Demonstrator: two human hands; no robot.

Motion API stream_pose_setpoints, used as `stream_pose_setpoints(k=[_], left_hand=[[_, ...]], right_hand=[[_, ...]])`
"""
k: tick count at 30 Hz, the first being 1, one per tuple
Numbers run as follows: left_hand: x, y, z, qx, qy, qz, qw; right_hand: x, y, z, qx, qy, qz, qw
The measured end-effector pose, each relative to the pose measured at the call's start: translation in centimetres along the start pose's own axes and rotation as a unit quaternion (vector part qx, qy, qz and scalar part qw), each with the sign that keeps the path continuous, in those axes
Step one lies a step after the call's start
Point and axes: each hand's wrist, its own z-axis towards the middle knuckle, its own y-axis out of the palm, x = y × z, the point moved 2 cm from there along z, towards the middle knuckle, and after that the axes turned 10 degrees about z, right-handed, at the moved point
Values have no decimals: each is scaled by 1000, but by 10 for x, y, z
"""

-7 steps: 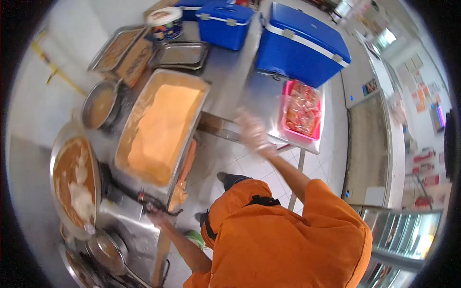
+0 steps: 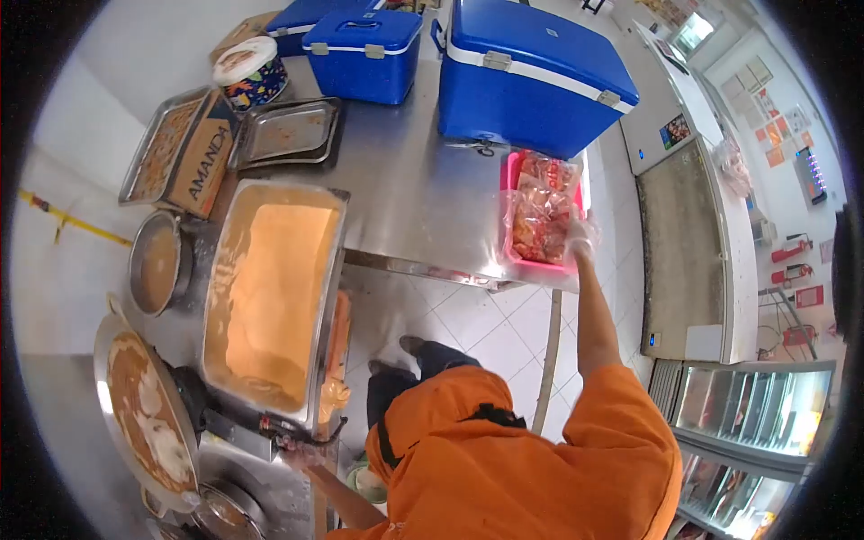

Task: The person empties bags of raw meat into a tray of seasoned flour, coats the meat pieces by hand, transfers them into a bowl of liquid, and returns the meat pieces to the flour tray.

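Note:
A pink tray (image 2: 537,262) holds clear plastic bags of red, meat-like food (image 2: 540,216). At its right edge is my right hand (image 2: 583,236) in a clear glove, fingers apart, touching the tray's side or the bags. My left hand (image 2: 300,455) is low on the left, at the table edge beside a dark hose-like piece (image 2: 310,434); its fingers are too unclear to read. Above that hand lies a deep metal pan (image 2: 335,261) with smooth orange powder or batter (image 2: 274,297).
A large blue cooler (image 2: 531,99) and a smaller one (image 2: 364,67) stand behind the tray, with scissors (image 2: 486,147) close by. Stacked metal trays (image 2: 288,130), a cardboard box (image 2: 207,166), a pot (image 2: 162,263) and a wide pan (image 2: 148,414) line the left.
My right hand has swung from the left of the pink tray to its right edge. My left hand stays near the table edge. The view has shifted.

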Motion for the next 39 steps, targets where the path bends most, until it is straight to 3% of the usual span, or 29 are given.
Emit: stream_pose_setpoints(k=[1, 2, 3, 4, 5, 7, 8, 10, 12, 15, 16, 18, 19, 20, 21, 22, 24, 25, 28, 29, 31, 32, 33, 35, 38, 39], left_hand=[[5, 9, -14, -104, -98, -123, 982], [6, 9, -18, -56, 7, 105, 993], [6, 6, -22, 34, 79, 338, 937], [6, 27, -45, -62, 7, 114, 992], [12, 35, -59, 86, 28, 195, 977], [26, 48, -83, 364, 71, 338, 865], [26, 94, -94, 380, 97, 446, 805], [15, 232, -119, 437, 128, 638, 620], [10, 295, -95, 407, 216, 662, 591], [-23, 353, -36, 82, 431, 583, 684], [-46, 369, -12, -43, 491, 513, 703], [-103, 456, 17, -177, 341, 495, 779], [-135, 511, 24, -203, 164, 552, 791], [-167, 560, 30, -226, 18, 611, 758], [-203, 589, 39, -253, -72, 661, 703], [-242, 606, 52, -273, -123, 701, 648], [-329, 554, 96, -279, 7, 778, 563], [-339, 581, 93, -269, 48, 815, 511], [-421, 505, 163, -117, 64, 838, 529], [-421, 511, 172, -150, 42, 857, 492], [-417, 526, 179, -194, 16, 891, 410], [-413, 532, 175, -193, 24, 890, 413], [-408, 538, 171, -191, 31, 889, 415], [-402, 542, 157, -160, 82, 844, 506], [-411, 554, 135, -240, 211, 709, 628], [-409, 571, 128, -252, 265, 705, 608]], right_hand=[[47, 21, 28, -23, 15, 33, 999], [91, 41, 55, -46, 32, 65, 996], [75, 32, 53, -56, 60, 49, 995], [62, 24, 52, -68, 88, 33, 993], [48, 19, 45, -78, 119, 20, 990], [86, 39, 62, -102, 77, 125, 984], [90, 44, 59, -111, 67, 147, 981], [75, 43, 41, -127, 58, 158, 977], [40, 37, 17, -126, 41, 118, 984], [-15, 50, -25, -88, -12, 67, 994], [-5, 75, -23, -77, -86, 46, 992], [-31, 99, -36, -47, -57, 14, 997], [-41, 108, -43, -63, -59, 37, 996], [-50, 115, -51, -81, -61, 60, 993], [-59, 124, -59, -99, -64, 83, 990], [-75, 131, -71, -95, -78, 121, 985], [-116, 133, -94, -91, -106, 195, 971], [-105, 157, -89, -69, -89, 114, 987], [-147, 151, -109, -91, -85, 160, 979], [-164, 141, -112, -142, -61, 199, 968], [-188, 118, -119, -126, -168, 85, 974], [-203, 112, -118, -120, -226, 29, 966], [-220, 111, -117, -138, -262, 61, 953], [-249, 112, -114, -183, -333, 127, 916], [-298, 143, -110, -396, -340, 153, 839], [-276, 183, -95, -330, -501, 143, 788]])
